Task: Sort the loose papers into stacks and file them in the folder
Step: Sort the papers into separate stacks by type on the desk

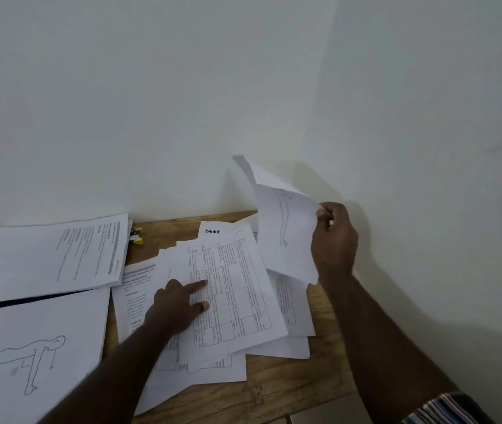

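Counter (pixel 274 390): wooden, papers everywhere
Right hand (pixel 333 237): grip pinching lifted sheet (pixel 286 228)
Left hand (pixel 179 304): fingers flat, pinning table page (pixel 231 289)
Tip: probably keep pinning so nothing slides

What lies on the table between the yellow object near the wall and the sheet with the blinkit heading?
In the head view, only bare wooden table separates the yellow object from the blinkit sheet.
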